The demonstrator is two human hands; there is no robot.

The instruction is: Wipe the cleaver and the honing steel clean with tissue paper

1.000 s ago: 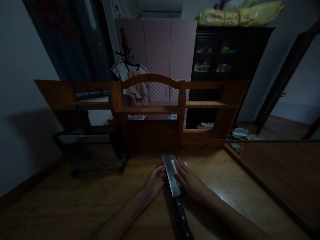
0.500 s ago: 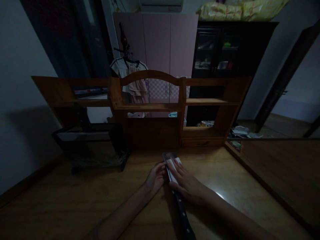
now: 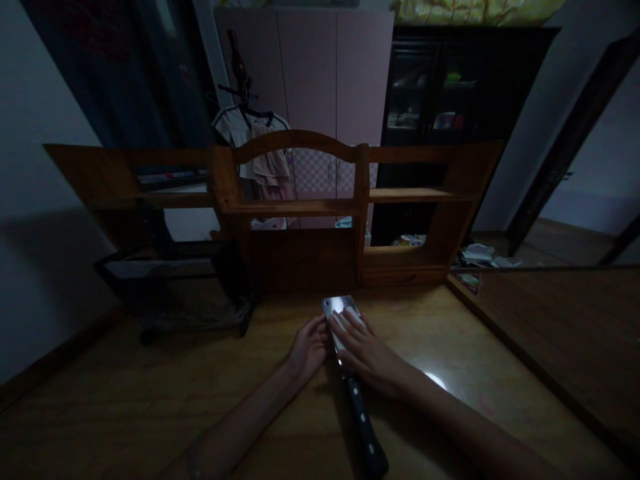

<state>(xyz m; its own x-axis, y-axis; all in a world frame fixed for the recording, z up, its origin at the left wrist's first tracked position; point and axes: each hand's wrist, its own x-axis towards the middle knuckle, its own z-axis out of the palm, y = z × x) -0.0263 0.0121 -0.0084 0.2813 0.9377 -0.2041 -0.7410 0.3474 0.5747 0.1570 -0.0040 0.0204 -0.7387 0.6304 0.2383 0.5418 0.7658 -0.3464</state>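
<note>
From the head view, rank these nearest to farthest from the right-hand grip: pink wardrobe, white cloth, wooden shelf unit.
Measured from the right-hand grip:
1. White cloth: directly under the fingers, over the cleaver blade.
2. Wooden shelf unit: ahead, beyond the cleaver.
3. Pink wardrobe: farthest, behind the shelf unit.

Cleaver [image 3: 361, 418]: between left hand [image 3: 307, 348] and right hand [image 3: 369, 353]
Cloth [image 3: 337, 341]: on blade [image 3: 339, 304], under right hand
Table [image 3: 220, 363]: beneath the grip
Framed object [image 3: 173, 293]: left, beyond the grip
Shelf unit [image 3: 295, 207]: beyond the grip
</note>
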